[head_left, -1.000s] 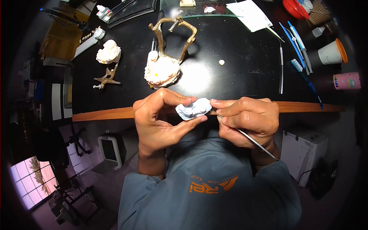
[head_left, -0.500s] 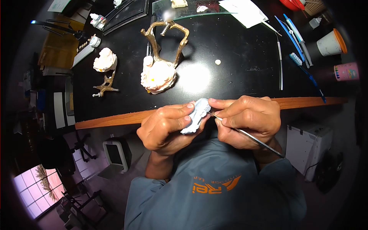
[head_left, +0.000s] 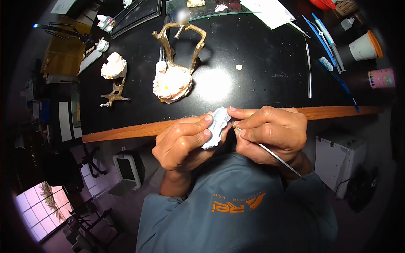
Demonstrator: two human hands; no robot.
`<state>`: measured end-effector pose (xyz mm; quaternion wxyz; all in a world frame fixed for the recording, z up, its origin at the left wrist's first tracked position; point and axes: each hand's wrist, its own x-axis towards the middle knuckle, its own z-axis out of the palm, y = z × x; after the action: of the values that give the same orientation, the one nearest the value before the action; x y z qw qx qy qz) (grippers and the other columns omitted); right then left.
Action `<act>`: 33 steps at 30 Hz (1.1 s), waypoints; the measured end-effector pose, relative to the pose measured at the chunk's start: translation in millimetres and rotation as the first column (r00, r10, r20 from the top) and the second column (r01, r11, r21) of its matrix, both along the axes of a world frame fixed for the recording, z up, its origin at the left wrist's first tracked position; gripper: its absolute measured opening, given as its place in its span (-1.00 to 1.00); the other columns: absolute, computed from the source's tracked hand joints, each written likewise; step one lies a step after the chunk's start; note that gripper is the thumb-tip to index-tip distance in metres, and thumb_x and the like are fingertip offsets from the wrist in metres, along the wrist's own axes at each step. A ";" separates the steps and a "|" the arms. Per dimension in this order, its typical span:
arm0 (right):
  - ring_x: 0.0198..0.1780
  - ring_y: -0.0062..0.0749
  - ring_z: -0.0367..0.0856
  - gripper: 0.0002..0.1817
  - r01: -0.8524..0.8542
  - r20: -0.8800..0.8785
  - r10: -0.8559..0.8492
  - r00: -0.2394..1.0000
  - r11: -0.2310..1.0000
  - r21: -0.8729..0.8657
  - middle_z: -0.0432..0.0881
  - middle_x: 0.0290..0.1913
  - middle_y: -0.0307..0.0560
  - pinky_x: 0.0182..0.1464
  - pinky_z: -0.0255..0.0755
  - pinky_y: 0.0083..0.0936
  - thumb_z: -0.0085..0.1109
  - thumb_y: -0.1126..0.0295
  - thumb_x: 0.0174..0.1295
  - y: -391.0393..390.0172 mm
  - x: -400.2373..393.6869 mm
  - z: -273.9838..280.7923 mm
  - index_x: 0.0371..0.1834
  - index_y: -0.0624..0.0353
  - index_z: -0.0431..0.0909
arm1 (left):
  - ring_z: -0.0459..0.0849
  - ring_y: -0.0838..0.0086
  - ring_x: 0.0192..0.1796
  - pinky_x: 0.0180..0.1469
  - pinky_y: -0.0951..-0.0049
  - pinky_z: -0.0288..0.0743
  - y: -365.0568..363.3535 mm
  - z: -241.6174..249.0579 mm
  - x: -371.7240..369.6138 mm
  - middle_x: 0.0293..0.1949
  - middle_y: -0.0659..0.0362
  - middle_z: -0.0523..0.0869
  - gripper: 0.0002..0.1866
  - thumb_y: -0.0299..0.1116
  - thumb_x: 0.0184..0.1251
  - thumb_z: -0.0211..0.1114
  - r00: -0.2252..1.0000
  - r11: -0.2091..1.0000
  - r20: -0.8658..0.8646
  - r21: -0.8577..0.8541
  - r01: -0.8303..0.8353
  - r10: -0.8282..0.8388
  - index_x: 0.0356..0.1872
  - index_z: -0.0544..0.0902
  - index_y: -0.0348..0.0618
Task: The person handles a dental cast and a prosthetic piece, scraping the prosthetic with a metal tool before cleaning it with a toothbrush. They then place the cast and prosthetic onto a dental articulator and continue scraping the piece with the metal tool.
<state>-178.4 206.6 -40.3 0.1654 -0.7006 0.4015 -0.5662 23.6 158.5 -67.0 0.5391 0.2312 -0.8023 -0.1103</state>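
Observation:
A pale bluish-white dental cast (head_left: pixel 218 125) is gripped between the thumb and fingers of my left hand (head_left: pixel 182 141), just off the table's front edge. My right hand (head_left: pixel 272 133) is closed around a thin metal dental carving tool (head_left: pixel 278 158). The tool's tip touches or nearly touches the cast's right side; the exact contact is too small to tell. One right fingertip rests against the cast's upper right. Beyond my hands, a plaster dental model (head_left: pixel 173 84) sits on a brass articulator frame (head_left: pixel 197 52). Another plaster model (head_left: pixel 114 66) lies farther left beside a brass articulator part (head_left: pixel 115 95).
The black table (head_left: pixel 253 90) has a wooden front edge (head_left: pixel 126 131). To the right lie a metal instrument (head_left: pixel 309 69), a blue toothbrush (head_left: pixel 339 82), a white cup (head_left: pixel 363 45) and a pink container (head_left: pixel 381 79). A glass plate (head_left: pixel 219 12) and papers (head_left: pixel 270 12) are at the back.
The cast has turned slightly in my left hand. The carving tool's handle has shifted a little downward and left, with my right hand still holding it. The table things keep their places.

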 end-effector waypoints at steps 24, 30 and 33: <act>-0.17 -0.19 0.94 -0.75 -0.050 -0.027 0.050 0.998 0.999 -0.020 0.76 -0.43 -0.09 -0.25 0.84 -0.48 0.50 0.67 -0.01 -0.7 -4.6 -0.3 -0.61 0.24 0.55 | 0.92 0.34 -0.23 -0.18 0.41 0.84 -2.4 12.3 12.4 -0.34 0.00 0.85 -0.48 -0.48 -0.18 0.89 0.994 0.959 -0.039 0.262 0.105 -0.099 -0.31 0.63 -0.22; -0.18 -0.21 0.94 -0.76 -0.080 -0.022 0.079 0.997 0.997 -0.015 0.78 -0.42 -0.08 -0.23 0.85 -0.48 0.51 0.67 -0.01 -0.4 -7.0 -0.7 -0.62 0.26 0.57 | 0.90 0.33 -0.14 -0.07 0.39 0.84 -4.9 15.8 18.1 -0.28 0.02 0.81 -0.44 -0.54 -0.24 0.90 0.981 0.892 -0.085 0.409 0.192 -0.172 -0.25 0.64 -0.28; -0.18 -0.19 0.94 -0.77 -0.088 -0.003 0.088 0.996 0.996 -0.021 0.78 -0.42 -0.08 -0.20 0.86 -0.48 0.53 0.66 -0.01 -1.2 -6.1 -0.8 -0.60 0.26 0.59 | 0.90 0.31 -0.12 -0.05 0.39 0.84 -3.8 18.5 18.1 -0.27 0.02 0.80 -0.44 -0.59 -0.25 0.88 0.976 0.832 -0.141 0.511 0.215 -0.166 -0.25 0.64 -0.30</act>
<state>-184.6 205.4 -41.1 0.1823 -0.7199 0.3642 -0.5621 41.7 154.7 -48.5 0.4779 0.2829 -0.7355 -0.3881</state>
